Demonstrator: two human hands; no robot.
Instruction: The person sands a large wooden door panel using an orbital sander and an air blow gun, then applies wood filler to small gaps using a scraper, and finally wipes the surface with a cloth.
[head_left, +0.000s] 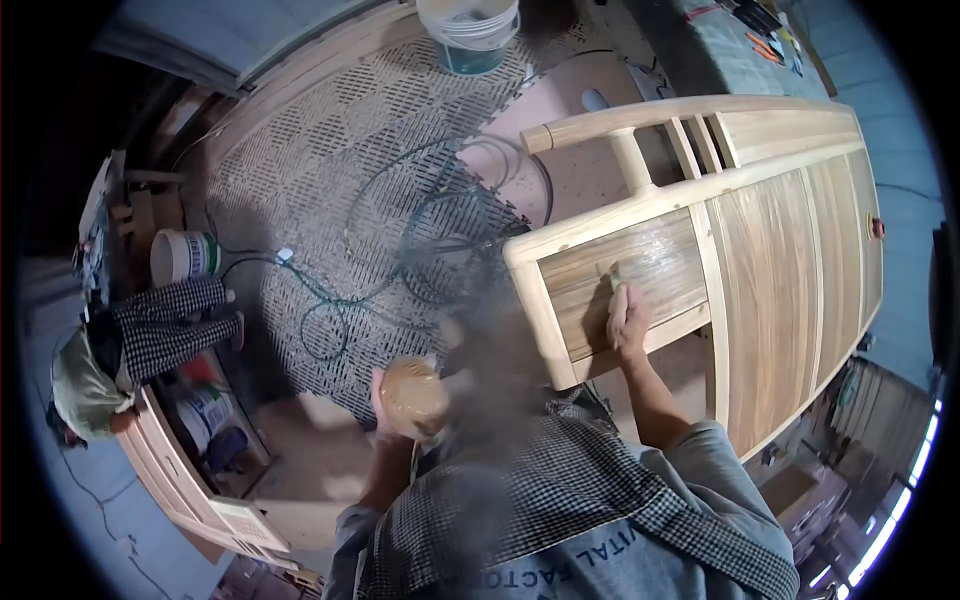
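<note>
My right hand [628, 318] is closed round what looks like a small brush [613, 276], its tip down on a brown wood-grain panel [665, 250]. Wet-looking shine shows on the panel's far right part. Pale wooden rails frame this end panel of a long piece of furniture [760, 270], which has several more panels to the right. Low in front of me, my left hand [381, 402] grips a round tub [414, 398] of amber-brown liquid from its left side. A dark blur beside the tub hides some of the middle.
A lidless white bucket [470, 40] stands at the far side. Hoses [345, 300] loop over the perforated floor mat [300, 160]. At the left, another person [95, 375] in checked clothing is beside a second wooden piece [180, 480]. Tools lie on a bench [740, 55] at far right.
</note>
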